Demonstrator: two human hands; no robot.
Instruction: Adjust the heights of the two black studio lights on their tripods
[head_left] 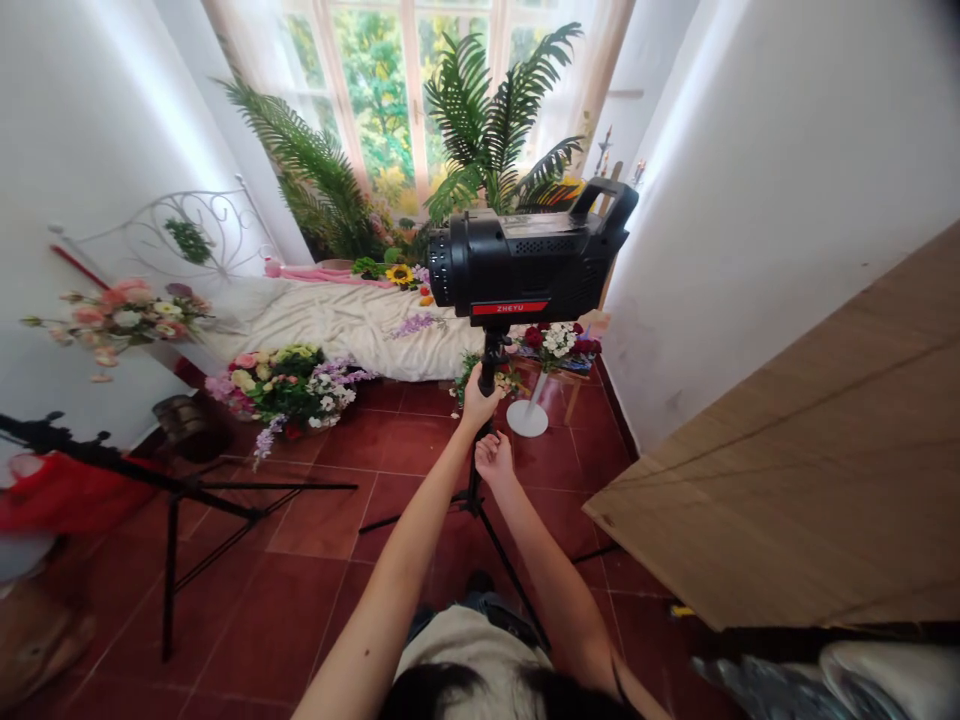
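Observation:
A black studio light (529,262) with a red label and a top handle sits on a black light stand (489,372) in the middle of the room. My left hand (478,404) grips the stand's pole just under the light head. My right hand (493,460) is closed around the same pole a little lower. The stand's thin legs (510,575) spread over the red floor tiles in front of me.
A second black tripod (174,500) stands at the left. A bed (360,325) with flowers lies ahead, bouquets (289,385) on the floor beside it, palm plants (487,130) at the window. A wooden board (810,470) juts in from the right.

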